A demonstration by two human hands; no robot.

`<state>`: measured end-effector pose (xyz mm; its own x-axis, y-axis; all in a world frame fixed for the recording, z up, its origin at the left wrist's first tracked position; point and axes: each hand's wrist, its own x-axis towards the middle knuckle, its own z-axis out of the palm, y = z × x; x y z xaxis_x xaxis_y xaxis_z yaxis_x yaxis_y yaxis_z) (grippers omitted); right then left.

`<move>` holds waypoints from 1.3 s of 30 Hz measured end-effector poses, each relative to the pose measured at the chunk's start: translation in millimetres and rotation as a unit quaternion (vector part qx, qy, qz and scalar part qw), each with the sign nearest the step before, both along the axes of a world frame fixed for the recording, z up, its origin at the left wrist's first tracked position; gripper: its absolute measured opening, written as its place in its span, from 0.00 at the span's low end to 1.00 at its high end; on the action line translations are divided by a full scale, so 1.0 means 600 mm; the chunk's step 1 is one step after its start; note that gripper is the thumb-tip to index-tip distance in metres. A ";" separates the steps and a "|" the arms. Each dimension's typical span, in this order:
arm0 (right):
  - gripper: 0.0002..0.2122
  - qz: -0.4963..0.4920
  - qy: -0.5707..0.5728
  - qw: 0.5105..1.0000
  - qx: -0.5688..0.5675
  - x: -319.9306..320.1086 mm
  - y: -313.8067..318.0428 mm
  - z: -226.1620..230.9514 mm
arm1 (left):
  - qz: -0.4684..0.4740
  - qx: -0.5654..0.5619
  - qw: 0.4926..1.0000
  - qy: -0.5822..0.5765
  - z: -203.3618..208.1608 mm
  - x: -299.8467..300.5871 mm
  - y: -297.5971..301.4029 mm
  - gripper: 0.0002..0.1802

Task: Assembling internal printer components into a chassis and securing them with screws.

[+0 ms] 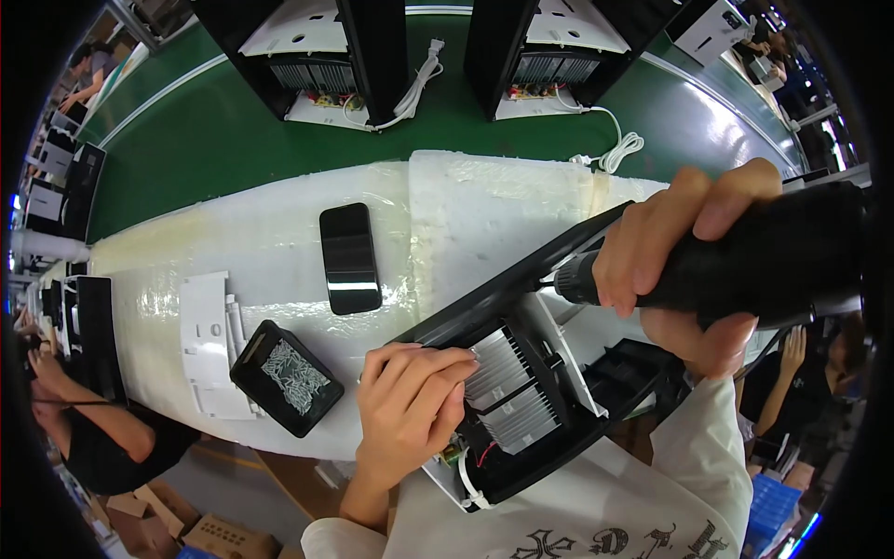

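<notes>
Right, we're partway through the fastening here, by the look of it. The right hand (643, 250) is wrapped firmly round a black driver (764, 252), its slim tip running in at the upper wall of the case (549, 458); whether a screw sits under that tip, I cannot tell. And the case itself? Tilted at the worker's edge of the bench (279, 242), over the lap, open side up. The left hand (405, 405) curls over the near-left side, touching it, though with the fingertips partly hidden I can't tell whether that grip squeezes or merely presses.

So what's done: the silver fins (512, 391) are seated inside, a white strip (570, 359) stands along one side, and a white cable (466, 475) comes out at the lower end. What's left: plenty, I'd judge, because the inside lies exposed with no cover over the fins. Screws (296, 373) fill much of the black tray (321, 408), so supply looks healthy. White panels (207, 345) lie loose just beside it, with a phone (350, 247) nearby. Across on the green surface (233, 140), two similar units, left (377, 56) and right (484, 65), stand open too, fins showing, white cables attached.
</notes>
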<state>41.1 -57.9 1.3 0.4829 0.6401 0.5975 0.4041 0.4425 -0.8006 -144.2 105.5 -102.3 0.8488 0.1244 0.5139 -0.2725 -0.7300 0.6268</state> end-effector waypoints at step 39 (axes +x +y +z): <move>0.32 0.081 -0.042 0.995 0.038 0.039 0.004 -0.015 | 0.007 0.004 1.000 0.011 0.000 0.011 0.005 0.07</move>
